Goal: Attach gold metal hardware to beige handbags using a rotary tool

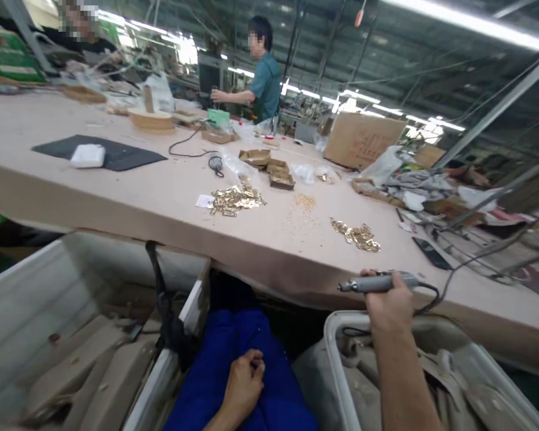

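While your right hand (391,304) has its fingers wrapped around the rear part of the grey power screwdriver (372,284), your left hand (245,383) lies over the blue trousers (251,329), fingers curled; whether they pinch anything small, I cannot tell. The screwdriver is roughly level by the near edge of the tabletop (184,185), tip toward the left. Its barrel looks stiff and smooth, probably of moderate weight, so you should find it steadiest gripped around the body, fingers clear of the narrow tip. The cord (439,294) at its back end looks flexible and may tug at your hold. Farther out, the right pile of gold-coloured metal pieces (363,236) and the bigger left pile (236,200) look hard, light and slick; expect them to slide, and pinch each by its edges. Between the piles, the tiny gold-coloured bits (305,200) will likely roll or scatter: pick them up with your fingertips.
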`<state>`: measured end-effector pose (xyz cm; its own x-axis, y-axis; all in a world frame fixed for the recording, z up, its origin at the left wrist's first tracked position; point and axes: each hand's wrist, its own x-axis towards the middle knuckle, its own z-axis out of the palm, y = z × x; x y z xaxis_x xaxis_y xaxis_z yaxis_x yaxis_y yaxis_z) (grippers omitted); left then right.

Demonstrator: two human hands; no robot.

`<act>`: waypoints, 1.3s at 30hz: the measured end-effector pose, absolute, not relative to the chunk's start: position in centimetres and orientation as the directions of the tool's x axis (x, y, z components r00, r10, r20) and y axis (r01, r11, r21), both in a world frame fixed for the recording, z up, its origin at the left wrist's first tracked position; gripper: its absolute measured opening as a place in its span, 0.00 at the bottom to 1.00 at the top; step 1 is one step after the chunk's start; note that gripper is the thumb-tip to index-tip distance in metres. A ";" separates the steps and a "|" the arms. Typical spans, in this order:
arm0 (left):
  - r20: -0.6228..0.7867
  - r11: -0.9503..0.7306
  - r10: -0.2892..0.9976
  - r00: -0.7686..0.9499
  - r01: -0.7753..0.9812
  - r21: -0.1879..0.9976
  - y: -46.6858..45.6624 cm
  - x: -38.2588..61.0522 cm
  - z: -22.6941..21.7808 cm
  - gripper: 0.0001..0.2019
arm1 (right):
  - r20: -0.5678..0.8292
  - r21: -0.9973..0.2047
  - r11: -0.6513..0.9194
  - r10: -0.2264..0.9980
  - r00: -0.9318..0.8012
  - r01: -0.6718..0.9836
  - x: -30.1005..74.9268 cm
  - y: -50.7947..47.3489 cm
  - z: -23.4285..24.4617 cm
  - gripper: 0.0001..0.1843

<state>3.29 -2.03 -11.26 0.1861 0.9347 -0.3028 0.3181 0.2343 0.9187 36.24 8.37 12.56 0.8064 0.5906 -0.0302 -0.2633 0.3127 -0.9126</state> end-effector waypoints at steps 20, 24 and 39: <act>-0.486 0.473 0.872 0.063 0.157 0.867 -0.2 2.6 -15.8 0.14 | -0.320 -0.934 -0.329 0.591 0.740 -0.140 50.5 10.5 13.4 0.11; -0.526 0.511 0.847 0.073 0.156 0.845 0.1 2.8 -14.5 0.16 | -0.246 -0.955 -0.286 0.625 0.741 -0.075 51.0 7.9 12.4 0.12; -0.569 0.546 0.818 0.082 0.198 0.814 0.6 3.7 -14.0 0.26 | -0.427 -0.306 -0.625 0.764 0.484 0.718 43.5 -16.1 -6.0 0.18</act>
<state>3.65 0.58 -14.05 0.0817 0.8183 -0.5690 0.1976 0.5462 0.8140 43.50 -16.06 -6.05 0.4837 0.7639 -0.4273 0.7179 -0.6255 -0.3057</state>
